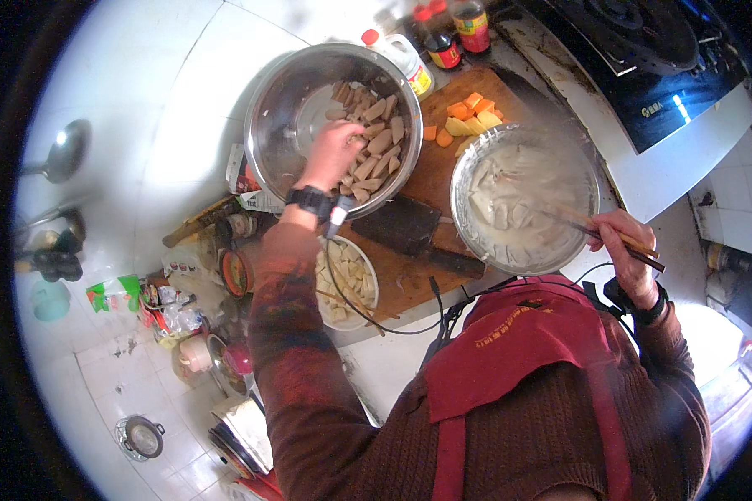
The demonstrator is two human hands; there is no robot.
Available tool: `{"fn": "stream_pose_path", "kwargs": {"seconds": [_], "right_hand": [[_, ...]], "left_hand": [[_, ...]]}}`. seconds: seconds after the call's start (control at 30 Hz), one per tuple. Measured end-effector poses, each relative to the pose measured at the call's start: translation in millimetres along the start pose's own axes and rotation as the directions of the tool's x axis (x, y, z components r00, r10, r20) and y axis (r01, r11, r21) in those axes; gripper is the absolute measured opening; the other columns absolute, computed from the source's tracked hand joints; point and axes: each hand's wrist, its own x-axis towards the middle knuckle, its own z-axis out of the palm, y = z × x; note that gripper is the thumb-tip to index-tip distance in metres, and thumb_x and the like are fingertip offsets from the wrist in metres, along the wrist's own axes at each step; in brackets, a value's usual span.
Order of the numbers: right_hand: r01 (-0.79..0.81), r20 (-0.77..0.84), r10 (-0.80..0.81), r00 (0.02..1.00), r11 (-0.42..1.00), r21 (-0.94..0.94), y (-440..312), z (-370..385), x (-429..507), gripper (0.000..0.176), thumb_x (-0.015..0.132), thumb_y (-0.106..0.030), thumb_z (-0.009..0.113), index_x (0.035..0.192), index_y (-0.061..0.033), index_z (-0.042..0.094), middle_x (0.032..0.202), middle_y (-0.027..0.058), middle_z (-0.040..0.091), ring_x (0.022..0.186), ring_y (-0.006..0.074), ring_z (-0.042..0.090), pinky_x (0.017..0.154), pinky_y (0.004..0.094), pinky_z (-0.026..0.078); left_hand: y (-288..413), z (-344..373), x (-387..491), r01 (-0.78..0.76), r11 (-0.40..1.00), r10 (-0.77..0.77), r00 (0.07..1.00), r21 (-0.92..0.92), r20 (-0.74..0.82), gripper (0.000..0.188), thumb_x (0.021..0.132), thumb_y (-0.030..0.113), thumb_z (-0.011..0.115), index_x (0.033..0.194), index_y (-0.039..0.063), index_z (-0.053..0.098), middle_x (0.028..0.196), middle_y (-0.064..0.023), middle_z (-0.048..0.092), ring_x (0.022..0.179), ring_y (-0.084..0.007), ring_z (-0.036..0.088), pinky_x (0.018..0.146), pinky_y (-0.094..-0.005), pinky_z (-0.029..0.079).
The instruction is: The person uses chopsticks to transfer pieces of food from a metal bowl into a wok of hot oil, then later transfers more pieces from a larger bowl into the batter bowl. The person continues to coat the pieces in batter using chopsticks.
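My left hand (pixel 333 153) reaches into a large stainless steel bowl (pixel 276 169). Its curled fingers are at a heap of brownish-grey cut pieces (pixel 382 143); whether they pinch one is hidden. My right hand (pixel 623 241) grips a pair of chopsticks (pixel 576 223), one light and one dark at the top. Their lower ends dip into a smaller metal bowl (pixel 592 181) of thick whitish batter (pixel 507 200), blurred where they enter. Pale pieces coated in batter show in it.
On the wooden cutting board (pixel 435 178) lie orange and yellow chunks (pixel 473 114) and a dark cleaver (pixel 398 224). A white bowl of pale cubes (pixel 348 282) has chopsticks across it. Sauce bottles (pixel 470 28) stand behind; a stove (pixel 664 81) is right. Cables (pixel 407 329) hang near me.
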Motion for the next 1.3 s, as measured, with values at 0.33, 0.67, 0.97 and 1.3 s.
{"fn": "stream_pose_path", "kwargs": {"seconds": [0.33,0.67,0.97,1.3], "right_hand": [[0.018,-0.028,-0.019,0.999,0.999,-0.035,0.5,-0.2,-1.8,0.014,0.086,-0.004,0.051,0.091,0.0045,0.061,0.079,0.0109,0.062,0.064,0.0136,0.061,0.058,0.0239,0.049],[0.050,0.017,-0.050,0.999,0.999,0.001,0.5,0.6,2.0,0.014,0.086,-0.004,0.051,0.093,0.0047,0.061,0.079,0.0113,0.062,0.066,0.0135,0.061,0.059,0.0234,0.049],[0.045,-0.001,-0.045,0.999,0.999,0.004,1.9,-2.6,-3.0,0.014,0.086,-0.003,0.051,0.092,0.0055,0.061,0.080,0.0117,0.062,0.065,0.0139,0.062,0.057,0.0231,0.050],[0.069,-0.010,-0.069,0.998,0.997,-0.022,1.3,-6.2,-8.7,0.014,0.086,-0.004,0.051,0.090,0.0048,0.061,0.078,0.0111,0.061,0.063,0.0142,0.061,0.056,0.0240,0.049]], "left_hand": [[4.9,6.9,10.1,-0.008,0.925,-0.046,0.990,0.381,0.133,0.030,0.071,-0.004,0.051,0.100,0.004,0.050,0.099,-0.0165,0.059,0.096,-0.0322,0.057,0.078,-0.0381,0.046],[-37.0,-23.0,-23.6,0.458,0.243,-0.345,0.865,-0.855,0.365,0.038,0.075,-0.001,0.055,0.112,0.001,0.051,0.088,-0.0031,0.057,0.077,-0.0141,0.054,0.072,-0.0269,0.046],[6.9,20.8,-15.6,0.262,0.965,-0.254,0.945,-0.013,0.204,0.040,0.067,0.019,0.065,0.101,-0.001,0.058,0.081,-0.0108,0.063,0.083,-0.0243,0.061,0.070,-0.0350,0.046],[8.9,1.4,-5.6,0.209,0.950,-0.253,0.950,0.230,0.183,0.019,0.067,0.016,0.060,0.083,0.005,0.056,0.078,-0.0150,0.058,0.075,-0.0336,0.057,0.068,-0.0395,0.045]]}}
